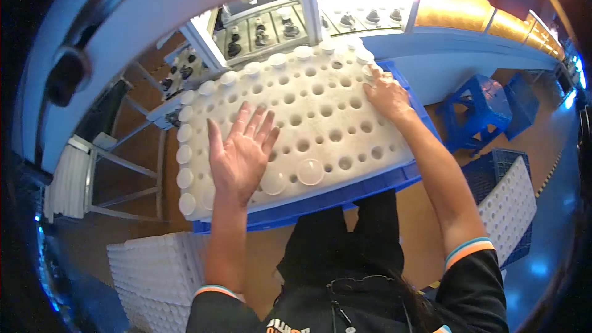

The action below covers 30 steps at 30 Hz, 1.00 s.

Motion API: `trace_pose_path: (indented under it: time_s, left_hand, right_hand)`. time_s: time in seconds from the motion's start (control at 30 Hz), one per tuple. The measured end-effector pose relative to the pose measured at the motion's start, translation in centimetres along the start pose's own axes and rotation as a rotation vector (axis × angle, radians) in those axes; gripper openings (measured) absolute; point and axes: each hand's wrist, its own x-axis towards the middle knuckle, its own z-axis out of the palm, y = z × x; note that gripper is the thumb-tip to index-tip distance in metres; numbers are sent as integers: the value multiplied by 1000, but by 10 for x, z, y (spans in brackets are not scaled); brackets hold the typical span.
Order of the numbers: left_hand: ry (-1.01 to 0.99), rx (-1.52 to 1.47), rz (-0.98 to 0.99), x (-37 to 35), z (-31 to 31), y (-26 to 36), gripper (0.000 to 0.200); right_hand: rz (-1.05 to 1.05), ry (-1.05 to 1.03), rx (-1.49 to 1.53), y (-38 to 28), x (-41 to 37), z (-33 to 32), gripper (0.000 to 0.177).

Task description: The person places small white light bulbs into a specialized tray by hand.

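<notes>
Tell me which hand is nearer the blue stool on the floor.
Right. The right hand rests at the far right edge of the white tray, on the side toward the blue stool. The left hand lies flat on its left part, farther off.

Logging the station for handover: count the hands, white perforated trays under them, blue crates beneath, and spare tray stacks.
Hands: 2, left hand, right hand
White perforated tray: 1
Blue crate: 1
Spare tray stacks: 2
Total: 6

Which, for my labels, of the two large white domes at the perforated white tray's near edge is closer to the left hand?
The leftmost white dome, right beside the left hand; the other dome sits farther right.
</notes>
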Motion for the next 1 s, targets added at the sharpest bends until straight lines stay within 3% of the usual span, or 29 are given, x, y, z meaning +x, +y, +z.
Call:
trace_pose_path:
  time_s: [0.1, 0.63, 0.8, 0.9, 1.0]
  left_hand:
    - [-1, -265, 56, 2, -8, -3, 87]
    - [186, -457, 172, 83, -21, -11, 77]
    - [1, -471, 185, 117, -23, -11, 69]
    - [212, -484, 188, 144, -31, -15, 59]
    - [194, -615, 118, 149, -45, -25, 56]
  right_hand:
    - [1, -3, 17, -4, 0, -1, 60]
    - [2, -4, -8, -2, -3, -2, 63]
    - [-6, 0, 18, -1, -4, -4, 62]
    - [10, -35, 4, -2, -3, -4, 61]
    - [1, 0, 24, -3, -7, -6, 60]
